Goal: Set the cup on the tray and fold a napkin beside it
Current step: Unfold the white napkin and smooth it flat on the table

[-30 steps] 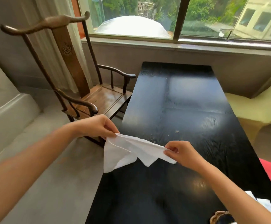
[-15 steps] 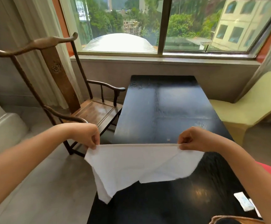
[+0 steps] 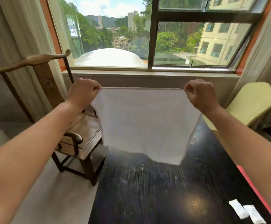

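Note:
A white napkin (image 3: 144, 123) hangs spread out flat in the air above the black table (image 3: 163, 191). My left hand (image 3: 83, 94) pinches its top left corner. My right hand (image 3: 199, 94) pinches its top right corner, so the upper edge is pulled taut between them. The lower edge dangles free, just above the tabletop. No cup or tray shows in this view.
A dark wooden armchair (image 3: 70, 126) stands left of the table. A pale yellow chair (image 3: 251, 102) is on the right. Two white paper slips (image 3: 246, 210) lie near the table's right front corner, beside a red edge (image 3: 261, 196). A window fills the far wall.
Both hands have risen and moved apart, lifting the crumpled napkin off the table and stretching it open. The view has tilted up toward the window.

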Demonstrator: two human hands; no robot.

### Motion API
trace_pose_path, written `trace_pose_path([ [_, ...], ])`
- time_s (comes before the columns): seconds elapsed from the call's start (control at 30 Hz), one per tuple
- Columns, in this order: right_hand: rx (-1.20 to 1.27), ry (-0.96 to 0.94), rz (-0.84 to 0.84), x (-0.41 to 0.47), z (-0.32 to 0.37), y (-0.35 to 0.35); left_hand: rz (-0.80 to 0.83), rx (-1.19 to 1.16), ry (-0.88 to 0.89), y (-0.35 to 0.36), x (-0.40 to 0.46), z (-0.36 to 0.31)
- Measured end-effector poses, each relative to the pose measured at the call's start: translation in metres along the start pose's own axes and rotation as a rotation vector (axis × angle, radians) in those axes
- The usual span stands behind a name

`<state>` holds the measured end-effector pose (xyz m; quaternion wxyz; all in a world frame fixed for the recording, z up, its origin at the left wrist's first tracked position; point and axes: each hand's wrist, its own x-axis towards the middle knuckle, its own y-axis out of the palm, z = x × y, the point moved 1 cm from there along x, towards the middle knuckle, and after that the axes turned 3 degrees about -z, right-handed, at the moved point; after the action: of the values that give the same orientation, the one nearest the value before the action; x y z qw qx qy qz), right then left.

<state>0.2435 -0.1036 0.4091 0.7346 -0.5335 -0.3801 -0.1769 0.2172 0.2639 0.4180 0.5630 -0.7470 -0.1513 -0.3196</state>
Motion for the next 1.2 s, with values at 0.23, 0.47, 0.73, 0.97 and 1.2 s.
trace_pose_path([
  [0.23,0.021,-0.035,0.043,-0.092,0.001,0.012,-0.010,-0.025,0.065,0.045,-0.096,0.008],
  [0.47,0.065,0.061,0.405,-0.259,0.009,0.058,0.415,-0.064,0.006,0.118,-0.252,0.014],
  [0.73,0.157,0.259,0.903,-0.445,0.024,0.096,0.880,-0.003,-0.185,0.173,-0.424,0.000],
  [0.97,0.195,0.329,0.859,-0.515,0.028,0.088,0.668,-0.105,-0.296,0.180,-0.495,-0.029],
  [1.2,0.192,0.314,0.714,-0.560,0.035,0.058,0.501,-0.137,-0.319,0.156,-0.557,-0.042],
])
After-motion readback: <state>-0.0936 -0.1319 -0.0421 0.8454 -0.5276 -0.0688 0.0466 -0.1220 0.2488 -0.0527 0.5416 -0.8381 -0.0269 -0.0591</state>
